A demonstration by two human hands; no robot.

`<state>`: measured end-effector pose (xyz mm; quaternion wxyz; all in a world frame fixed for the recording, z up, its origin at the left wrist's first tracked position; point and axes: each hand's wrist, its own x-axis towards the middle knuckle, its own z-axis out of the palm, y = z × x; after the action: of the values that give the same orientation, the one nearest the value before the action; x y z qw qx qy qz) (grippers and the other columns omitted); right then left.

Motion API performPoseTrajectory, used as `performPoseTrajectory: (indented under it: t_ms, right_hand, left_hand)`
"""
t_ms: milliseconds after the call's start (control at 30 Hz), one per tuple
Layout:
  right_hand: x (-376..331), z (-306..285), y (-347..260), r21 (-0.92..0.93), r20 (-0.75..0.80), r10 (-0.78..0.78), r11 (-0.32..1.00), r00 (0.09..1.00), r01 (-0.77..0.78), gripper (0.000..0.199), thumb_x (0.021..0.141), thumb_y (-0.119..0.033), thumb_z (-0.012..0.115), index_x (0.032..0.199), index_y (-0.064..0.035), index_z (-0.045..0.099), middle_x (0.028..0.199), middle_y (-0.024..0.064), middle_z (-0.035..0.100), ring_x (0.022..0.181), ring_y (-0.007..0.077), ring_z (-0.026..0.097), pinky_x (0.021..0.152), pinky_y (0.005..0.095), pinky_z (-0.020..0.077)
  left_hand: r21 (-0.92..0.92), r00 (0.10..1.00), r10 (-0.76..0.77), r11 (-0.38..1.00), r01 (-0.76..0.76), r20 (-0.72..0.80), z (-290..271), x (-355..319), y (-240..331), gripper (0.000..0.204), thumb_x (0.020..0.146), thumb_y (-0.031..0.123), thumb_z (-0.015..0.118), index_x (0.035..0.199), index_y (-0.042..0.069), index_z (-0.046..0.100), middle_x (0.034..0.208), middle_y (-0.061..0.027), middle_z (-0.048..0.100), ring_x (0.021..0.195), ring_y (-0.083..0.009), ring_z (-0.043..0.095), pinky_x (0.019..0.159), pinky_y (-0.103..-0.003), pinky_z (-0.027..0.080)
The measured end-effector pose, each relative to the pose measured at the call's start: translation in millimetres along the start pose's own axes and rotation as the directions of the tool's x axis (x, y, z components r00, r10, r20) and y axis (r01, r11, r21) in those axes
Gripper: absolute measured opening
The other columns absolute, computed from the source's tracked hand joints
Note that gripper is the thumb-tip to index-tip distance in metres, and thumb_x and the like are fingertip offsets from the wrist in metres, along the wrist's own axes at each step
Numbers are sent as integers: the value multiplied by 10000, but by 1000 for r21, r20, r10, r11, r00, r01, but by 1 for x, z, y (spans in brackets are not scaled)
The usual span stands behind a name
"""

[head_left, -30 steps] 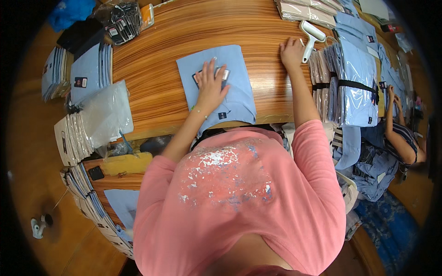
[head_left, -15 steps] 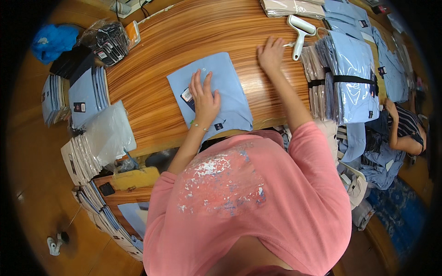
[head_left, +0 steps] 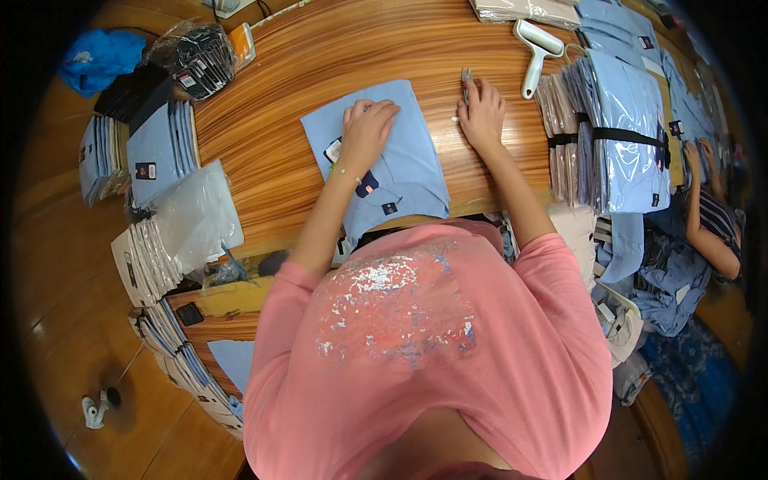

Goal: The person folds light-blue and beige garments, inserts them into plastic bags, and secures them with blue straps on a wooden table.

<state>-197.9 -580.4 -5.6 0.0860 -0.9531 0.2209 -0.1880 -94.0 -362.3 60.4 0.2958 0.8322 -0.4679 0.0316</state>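
A folded light blue shirt [head_left: 412,148] with a dark tag and a white barcode sticker lies on the wood-grain table in front of me. On its upper part my left hand [head_left: 368,136] rests with curled fingers, pinching at the fabric; the fingertips are partly hidden. To the right of the shirt, my right hand [head_left: 482,118] is closed around small thread snips [head_left: 467,78], low over the table, their dark blades pointing away from me. A small white scrap [head_left: 455,119] lies beside that hand.
A white lint roller [head_left: 538,52] lies beyond my right hand. Bagged shirts bound with a black strap [head_left: 632,136] stand at the right. Shirt stacks [head_left: 152,164] and clear bags [head_left: 200,212] line the left edge. Another person's arm [head_left: 708,228] shows at far right.
My left hand has slid up the shirt, its spread fingers now curled. My right hand, earlier reaching toward the lint roller, has drawn back slightly and now shows thread snips in it.
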Motion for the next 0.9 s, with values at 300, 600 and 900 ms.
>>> performPoseTrajectory:
  t_ms: [300,600,900]
  right_hand:
    - [19,-6,-2,55,262,124,988,957,-143,291,853,-198,564,1095,-42,522,1038,190,530,976,351,520,810,451,429]
    - [9,-43,-43,681,153,-7,725,988,-100,233,862,-47,516,1071,52,495,990,250,534,927,381,535,826,407,431]
    - [-9,-62,-86,412,340,-88,909,936,-64,304,870,-336,522,935,-40,543,843,196,622,814,343,608,678,448,473]
  left_hand:
    - [339,937,-124,941,6,326,-9,28,2,170,781,271,639,818,105,647,871,-37,620,912,-246,503,819,-396,355]
    - [-26,930,81,997,-77,358,-19,25,-12,128,828,226,596,848,101,615,830,-47,599,912,-239,507,841,-377,346]
    - [25,923,156,984,-176,351,-26,26,-14,145,853,227,571,866,86,600,794,-59,602,817,-219,548,782,-336,368]
